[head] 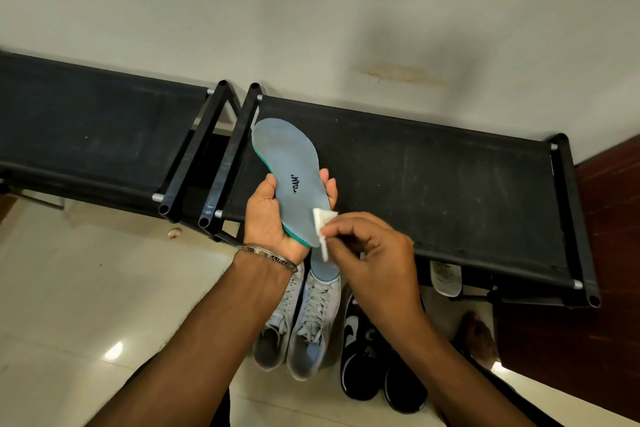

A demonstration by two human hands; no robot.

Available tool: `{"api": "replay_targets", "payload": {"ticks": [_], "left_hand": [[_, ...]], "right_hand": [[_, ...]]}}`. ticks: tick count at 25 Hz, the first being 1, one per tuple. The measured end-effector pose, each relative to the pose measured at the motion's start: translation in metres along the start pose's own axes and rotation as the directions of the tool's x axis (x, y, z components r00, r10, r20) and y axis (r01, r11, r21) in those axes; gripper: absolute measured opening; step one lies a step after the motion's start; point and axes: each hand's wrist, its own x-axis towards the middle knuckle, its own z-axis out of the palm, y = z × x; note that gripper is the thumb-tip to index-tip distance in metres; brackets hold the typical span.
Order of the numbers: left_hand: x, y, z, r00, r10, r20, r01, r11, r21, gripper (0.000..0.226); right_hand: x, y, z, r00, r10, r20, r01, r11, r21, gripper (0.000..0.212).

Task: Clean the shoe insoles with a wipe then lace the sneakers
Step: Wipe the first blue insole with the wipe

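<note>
Left hand [273, 215] fingers grip the grey-blue foam insole [289, 173]; right hand [374, 253] fingers pinch a small white wipe [323, 224] against its heel.

Black fabric-topped racks [433, 163] against a pale wall [173, 3] — glossy cream tile floor [69, 288].

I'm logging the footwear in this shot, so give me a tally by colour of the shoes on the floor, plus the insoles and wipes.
Grey sneakers: 2
Black sneakers with white marks: 2
Pale shoe under the rack, partly hidden: 1
Grey-blue insoles: 2, one held in the left hand, one sticking out of a grey sneaker
White wipe, pinched by the right hand: 1
Total: 8
</note>
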Motion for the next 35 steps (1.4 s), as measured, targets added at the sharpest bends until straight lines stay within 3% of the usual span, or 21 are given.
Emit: {"api": "replay_targets", "payload": {"ticks": [5, 11, 21, 23, 27, 32, 35], "left_hand": [[-0.001, 0.002, 0.001, 1.000, -0.007, 0.010, 0.007, 1.000, -0.011, 0.046], [-0.002, 0.003, 0.002, 1.000, 0.026, 0.015, -0.026, 1.000, -0.005, 0.044], [-0.005, 0.000, 0.005, 1.000, 0.023, 0.006, -0.023, 1.000, 0.000, 0.041], [-0.004, 0.000, 0.004, 1.000, 0.024, 0.011, -0.024, 1.000, 0.014, 0.042], [-0.004, 0.005, 0.001, 0.999, 0.020, 0.031, -0.021, 0.999, 0.050, 0.048], [-0.002, 0.011, -0.001, 0.996, 0.056, 0.066, -0.068, 0.979, 0.190, 0.046], [-0.003, 0.006, 0.000, 0.994, 0.025, 0.108, -0.053, 0.962, 0.267, 0.047]], "right_hand": [[-0.008, -0.009, 0.007, 0.994, -0.102, 0.026, 0.101, 0.994, 0.037, 0.016], [-0.002, -0.002, 0.006, 0.996, -0.080, 0.025, 0.079, 0.995, 0.061, 0.012], [0.002, -0.002, 0.000, 0.987, -0.161, 0.010, 0.161, 0.983, -0.084, 0.012], [0.002, -0.002, -0.001, 0.991, -0.134, -0.008, 0.132, 0.987, -0.088, 0.013], [-0.003, -0.017, -0.001, 0.971, -0.231, 0.055, 0.233, 0.972, -0.040, 0.013], [0.015, -0.011, -0.032, 0.997, 0.010, -0.083, 0.000, 0.992, 0.124, 0.021], [0.016, -0.011, -0.034, 0.996, 0.051, -0.068, -0.044, 0.994, 0.103, 0.024]]}}
